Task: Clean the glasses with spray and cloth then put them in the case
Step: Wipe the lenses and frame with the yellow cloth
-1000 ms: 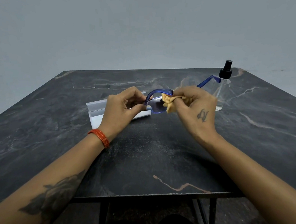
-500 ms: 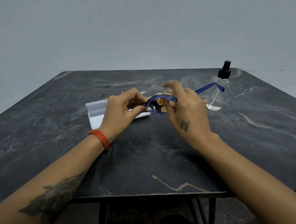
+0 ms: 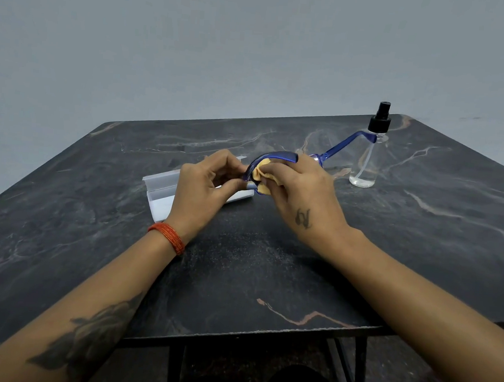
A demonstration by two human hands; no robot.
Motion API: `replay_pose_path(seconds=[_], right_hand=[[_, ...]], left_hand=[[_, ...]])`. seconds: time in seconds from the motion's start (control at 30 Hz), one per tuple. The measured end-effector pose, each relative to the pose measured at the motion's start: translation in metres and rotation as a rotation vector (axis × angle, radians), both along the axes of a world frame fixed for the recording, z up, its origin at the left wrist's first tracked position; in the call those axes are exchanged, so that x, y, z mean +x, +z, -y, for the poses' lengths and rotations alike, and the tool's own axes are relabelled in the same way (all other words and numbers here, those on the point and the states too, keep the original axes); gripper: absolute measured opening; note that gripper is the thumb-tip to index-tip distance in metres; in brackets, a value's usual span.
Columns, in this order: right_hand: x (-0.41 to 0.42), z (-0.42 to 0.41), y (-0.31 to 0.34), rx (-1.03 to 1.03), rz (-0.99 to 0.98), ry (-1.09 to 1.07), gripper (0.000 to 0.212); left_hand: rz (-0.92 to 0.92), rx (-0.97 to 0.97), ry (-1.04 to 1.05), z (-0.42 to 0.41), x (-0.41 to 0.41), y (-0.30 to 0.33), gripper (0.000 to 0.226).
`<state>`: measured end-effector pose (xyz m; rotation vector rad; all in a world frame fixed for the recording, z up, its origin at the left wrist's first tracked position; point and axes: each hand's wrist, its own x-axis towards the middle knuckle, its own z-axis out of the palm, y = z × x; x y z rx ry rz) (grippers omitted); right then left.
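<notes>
- The blue-framed glasses (image 3: 272,156) are held above the dark marbled bench (image 3: 239,273), between the two hands.
- The left hand (image 3: 203,192) pinches the frame's left end, fingers curled and thumb pressed against it.
- The right hand (image 3: 301,194) holds a yellow cloth (image 3: 260,176) bunched against the lens, fingers curled around cloth and frame.
- One temple arm sticks out to the right, crossing in front of the clear spray bottle (image 3: 367,160), which stands upright with a black nozzle.
- The white case (image 3: 162,190) lies open on the bench behind the left hand.
- An orange bracelet (image 3: 168,237) circles the left wrist.
</notes>
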<state>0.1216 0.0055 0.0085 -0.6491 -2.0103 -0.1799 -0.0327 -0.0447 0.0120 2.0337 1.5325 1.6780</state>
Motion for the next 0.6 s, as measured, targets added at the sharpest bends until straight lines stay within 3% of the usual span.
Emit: replay_pose_path(seconds=[0.3,0.6], right_hand=[[0.0027,0.0006,0.0013,-0.149,0.138,0.093,0.026],[0.0072,0.0061,0.0066,-0.138,0.069,0.116,0.018]], left_hand=[[-0.015,0.003,0.018,0.0005,-0.0011,0.0005,0.015],[-0.016,-0.017,-0.011,0.0008,-0.0005,0.0005,0.018]])
